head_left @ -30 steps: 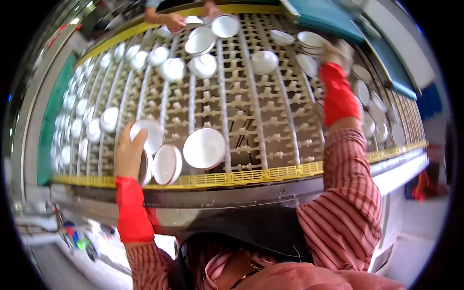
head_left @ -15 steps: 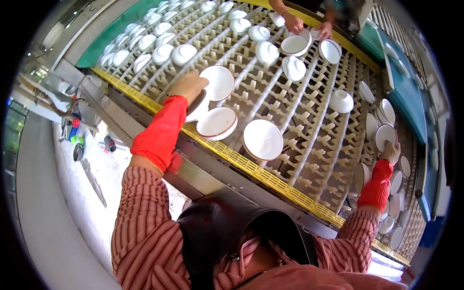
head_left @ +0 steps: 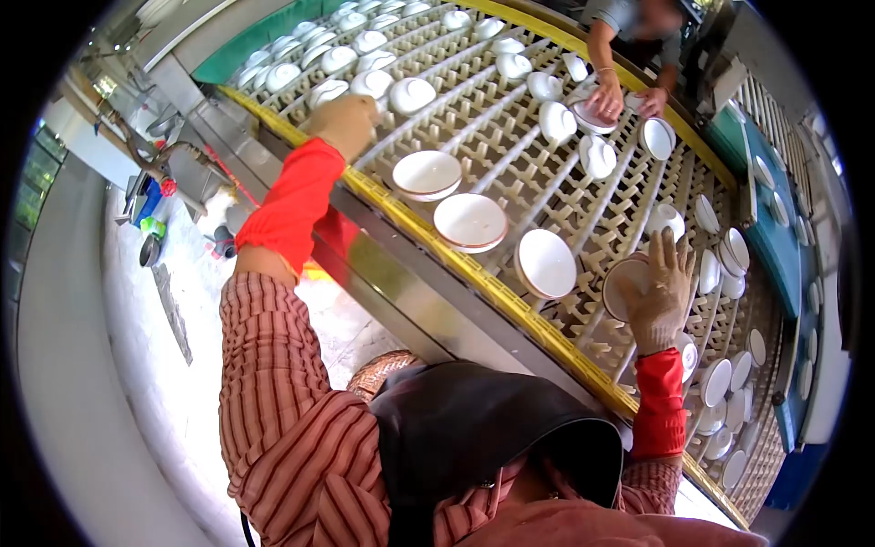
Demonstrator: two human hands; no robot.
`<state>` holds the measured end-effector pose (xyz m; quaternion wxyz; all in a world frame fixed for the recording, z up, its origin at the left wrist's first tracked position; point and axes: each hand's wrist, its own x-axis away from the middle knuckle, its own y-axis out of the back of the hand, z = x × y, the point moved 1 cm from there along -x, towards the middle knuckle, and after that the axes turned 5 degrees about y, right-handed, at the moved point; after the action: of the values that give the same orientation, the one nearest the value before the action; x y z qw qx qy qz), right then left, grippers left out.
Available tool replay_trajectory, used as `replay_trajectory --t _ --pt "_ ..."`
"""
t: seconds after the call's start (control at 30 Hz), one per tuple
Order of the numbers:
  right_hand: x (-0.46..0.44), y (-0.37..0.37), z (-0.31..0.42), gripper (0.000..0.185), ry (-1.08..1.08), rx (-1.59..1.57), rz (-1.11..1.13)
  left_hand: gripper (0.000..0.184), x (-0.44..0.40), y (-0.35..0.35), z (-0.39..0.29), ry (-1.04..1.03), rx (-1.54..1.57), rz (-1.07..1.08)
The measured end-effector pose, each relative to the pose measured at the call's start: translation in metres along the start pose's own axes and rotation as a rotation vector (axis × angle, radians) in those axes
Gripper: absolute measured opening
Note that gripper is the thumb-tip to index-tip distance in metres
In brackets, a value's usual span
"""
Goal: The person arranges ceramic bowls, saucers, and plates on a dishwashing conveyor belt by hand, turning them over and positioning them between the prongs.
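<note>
My left hand, gloved in tan with a red sleeve cuff, is at the rack's near edge beside an upturned white bowl. Its fingers look curled; whatever is under them is hidden. My right hand, also gloved, has its fingers spread upward. Its thumb side overlaps a tilted, shaded bowl, touching it or just above it. Between my hands, three white bowls with brown rims face upward: one bowl, a second bowl and a third bowl.
The pegged conveyor rack has a yellow edge strip. Upturned bowls fill its far left, and tilted bowls cluster at right. Across the rack, another person's hands handle bowls. A teal board borders the right.
My right hand has moved left from the right-hand bowl cluster, its fingers now spread. My left hand has left the bowls it was among and moved toward the upturned ones. The view has shifted.
</note>
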<state>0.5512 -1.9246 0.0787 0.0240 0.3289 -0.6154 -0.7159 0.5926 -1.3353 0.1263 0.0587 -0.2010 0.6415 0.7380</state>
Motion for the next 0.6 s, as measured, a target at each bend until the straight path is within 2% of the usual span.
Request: replay_trajectory --t 0.07,0.1,0.17,0.2,0.23,0.3,0.33,0.4,0.43,0.47,0.53,0.57,0.6 --pt "-0.009 0.012 0.039 0.1 0.072 0.177 0.2 0.028 0.034 -0.01 -0.006 -0.385 0.29 -0.243" --pt "-0.004 0.012 0.044 0.097 0.139 0.095 0.222 0.035 0.046 -0.009 -0.02 -0.31 0.388 -0.231" --pt "0.005 0.011 0.043 0.093 0.101 0.118 0.204 0.041 0.075 0.008 -0.048 -0.469 0.668 -0.147" --pt "0.005 0.007 0.044 0.091 0.102 0.113 0.188 0.05 0.086 0.026 -0.058 -0.496 0.803 -0.013" --pt "0.006 0.008 0.048 0.09 0.138 0.108 0.182 0.055 0.084 0.02 -0.063 -0.638 0.539 0.015" --pt "0.02 -0.004 0.044 0.088 0.162 0.129 0.157 0.05 0.097 -0.003 -0.071 -0.504 0.231 0.056" --pt "0.028 -0.016 0.038 0.087 0.138 0.161 0.143 0.042 0.084 -0.035 -0.066 -0.531 0.314 0.042" --pt "0.04 -0.027 0.026 0.08 -0.1 0.015 0.347 0.037 0.071 -0.013 -0.068 -0.535 0.265 0.243" --pt "0.044 -0.031 0.022 0.077 -0.229 -0.056 0.451 0.033 0.069 0.002 -0.072 -0.453 0.336 0.318" --pt "0.042 -0.035 0.016 0.07 -0.197 -0.157 0.343 0.03 0.07 0.009 -0.073 -0.372 0.41 0.395" --pt "0.054 -0.036 0.009 0.056 -0.181 -0.335 0.122 0.031 0.048 -0.034 -0.06 -0.811 0.503 -0.088" --pt "0.053 -0.024 0.015 0.047 -0.278 -0.443 0.172 0.04 0.038 -0.031 -0.05 -0.834 0.587 -0.223" --pt "0.046 -0.011 0.023 0.039 -0.383 -0.549 0.212 0.035 0.024 -0.042 -0.043 -0.772 0.679 -0.317"
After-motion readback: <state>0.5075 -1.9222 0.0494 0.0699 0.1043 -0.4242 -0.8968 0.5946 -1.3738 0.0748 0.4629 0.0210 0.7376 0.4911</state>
